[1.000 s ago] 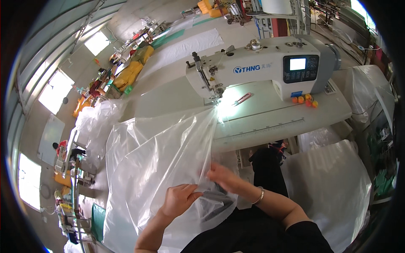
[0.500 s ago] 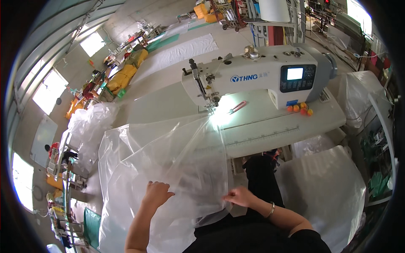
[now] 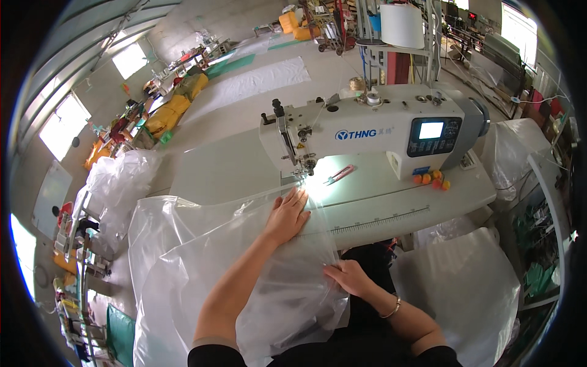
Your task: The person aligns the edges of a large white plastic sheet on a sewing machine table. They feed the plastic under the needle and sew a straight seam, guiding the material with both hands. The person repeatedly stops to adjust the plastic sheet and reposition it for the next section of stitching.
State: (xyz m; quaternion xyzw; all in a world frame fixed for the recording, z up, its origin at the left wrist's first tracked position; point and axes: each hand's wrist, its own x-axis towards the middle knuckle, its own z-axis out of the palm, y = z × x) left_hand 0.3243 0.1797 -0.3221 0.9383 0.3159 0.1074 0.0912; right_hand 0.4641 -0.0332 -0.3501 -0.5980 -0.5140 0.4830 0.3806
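A large clear plastic sheet lies across the white sewing table and hangs over my lap. My left hand lies flat on the sheet, fingers spread, just in front of the needle of the white sewing machine. My right hand pinches the sheet's right edge near the table's front edge. A bracelet sits on my right wrist.
A small pink-handled tool lies under the machine arm. Small orange balls sit by the machine's base. A pile of clear plastic is at my right, more plastic at the left. A workshop floor with yellow bundles stretches behind.
My left hand has moved forward from my lap up to the needle area and flattened on the sheet. My right hand has stayed low, gripping the sheet's edge.
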